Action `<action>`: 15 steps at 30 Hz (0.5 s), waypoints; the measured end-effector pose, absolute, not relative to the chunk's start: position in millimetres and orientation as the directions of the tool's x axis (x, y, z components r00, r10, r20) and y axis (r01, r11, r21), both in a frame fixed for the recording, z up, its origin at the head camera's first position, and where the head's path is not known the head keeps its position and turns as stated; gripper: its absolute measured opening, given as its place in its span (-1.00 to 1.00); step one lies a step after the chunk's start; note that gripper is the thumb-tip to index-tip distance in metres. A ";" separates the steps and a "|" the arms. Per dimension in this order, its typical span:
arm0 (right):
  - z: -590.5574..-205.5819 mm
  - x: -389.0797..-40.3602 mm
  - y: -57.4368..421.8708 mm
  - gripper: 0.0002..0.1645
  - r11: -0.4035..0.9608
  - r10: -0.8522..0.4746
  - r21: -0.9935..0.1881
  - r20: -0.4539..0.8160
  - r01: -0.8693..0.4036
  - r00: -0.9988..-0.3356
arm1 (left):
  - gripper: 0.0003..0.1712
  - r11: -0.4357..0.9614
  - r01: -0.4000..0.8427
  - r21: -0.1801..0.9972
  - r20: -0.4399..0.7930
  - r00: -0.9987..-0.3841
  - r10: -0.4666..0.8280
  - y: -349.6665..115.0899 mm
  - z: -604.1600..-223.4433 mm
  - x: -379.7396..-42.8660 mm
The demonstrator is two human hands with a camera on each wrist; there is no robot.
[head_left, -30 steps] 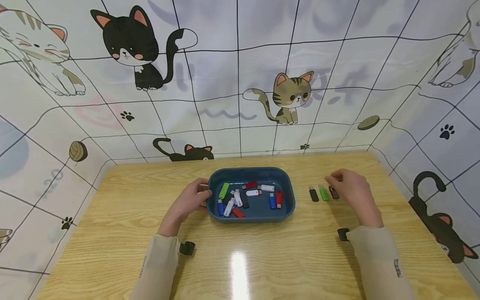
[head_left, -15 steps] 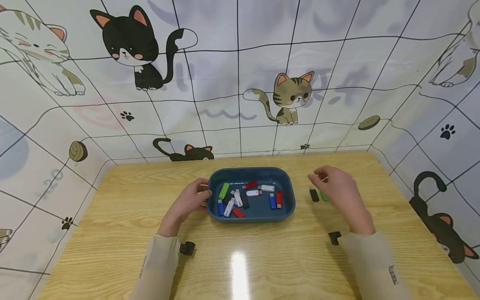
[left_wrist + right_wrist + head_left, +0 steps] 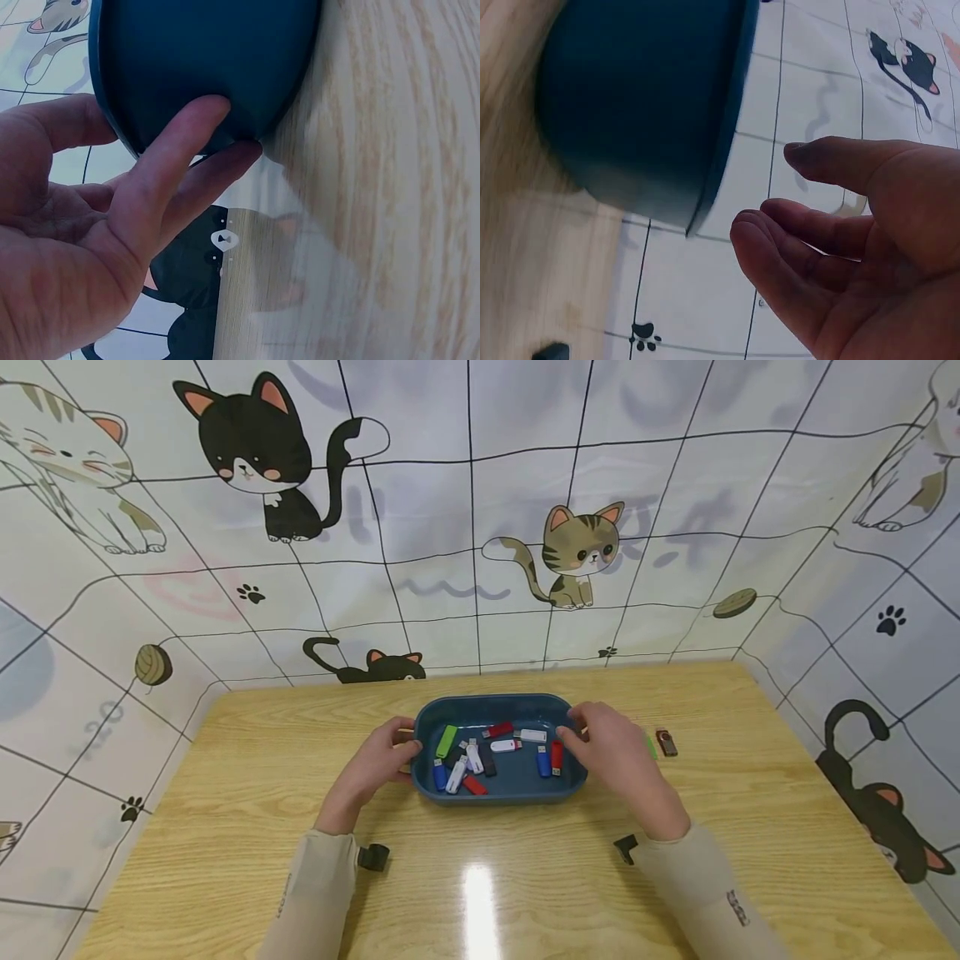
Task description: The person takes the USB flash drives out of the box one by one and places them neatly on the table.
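A dark blue plastic bin [image 3: 501, 798] stands mid-table with several USB sticks in it. Among them are a green stick [image 3: 447, 741], a red stick [image 3: 557, 758], a blue stick [image 3: 543, 762] and a white stick [image 3: 456, 775]. My left hand [image 3: 377, 755] holds the bin's left end, its thumb and fingers against the wall, as the left wrist view also shows. At the right end hovers my right hand [image 3: 617, 758], thumb and fingers apart with nothing between them. In the right wrist view its fingertips [image 3: 750, 225] are clear of the bin.
Right of the bin, a dark USB stick with a reddish end [image 3: 666, 742] lies on the wooden table [image 3: 525, 885]. A green stick [image 3: 651, 745] beside it is partly hidden by my right hand. A cat-patterned cloth [image 3: 442, 527] hangs behind and at both sides.
My right hand has moved left, from above the row of USB sticks to the bin's right end. My left hand stays on the bin. The dark reddish stick has come back into view.
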State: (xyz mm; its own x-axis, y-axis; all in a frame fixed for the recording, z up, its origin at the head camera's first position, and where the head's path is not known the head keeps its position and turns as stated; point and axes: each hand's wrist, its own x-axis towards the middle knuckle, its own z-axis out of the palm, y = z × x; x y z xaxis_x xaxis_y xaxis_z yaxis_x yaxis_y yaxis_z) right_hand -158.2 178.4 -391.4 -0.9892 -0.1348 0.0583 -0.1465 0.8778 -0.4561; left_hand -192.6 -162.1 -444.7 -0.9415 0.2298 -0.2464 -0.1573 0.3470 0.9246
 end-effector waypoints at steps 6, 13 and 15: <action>-401.1 -159.4 158.3 -0.55 0.892 -0.166 -0.416 0.063 -0.177 -0.984 | -0.48 0.345 -0.154 0.926 -0.243 -0.942 0.231 -162.0 -444.4 -192.1; -409.9 -161.6 142.5 -0.56 0.916 -0.154 -0.362 0.080 -0.173 -0.985 | -0.48 0.343 -0.159 0.926 -0.247 -0.941 0.230 -162.1 -443.9 -191.0; -412.2 -162.2 139.0 -0.56 0.925 -0.158 -0.335 0.095 -0.181 -0.983 | -0.48 0.343 -0.158 0.926 -0.247 -0.941 0.232 -162.0 -443.4 -190.8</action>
State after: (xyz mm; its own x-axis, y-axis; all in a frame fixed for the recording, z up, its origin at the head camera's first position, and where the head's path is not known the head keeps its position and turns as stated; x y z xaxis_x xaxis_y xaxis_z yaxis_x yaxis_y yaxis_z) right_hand -162.2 139.0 -412.2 -0.9829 -0.1580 0.0948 -0.1809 0.9248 -0.3345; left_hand -190.8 -162.0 -443.4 -0.9409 0.2319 -0.2469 -0.1584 0.3430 0.9259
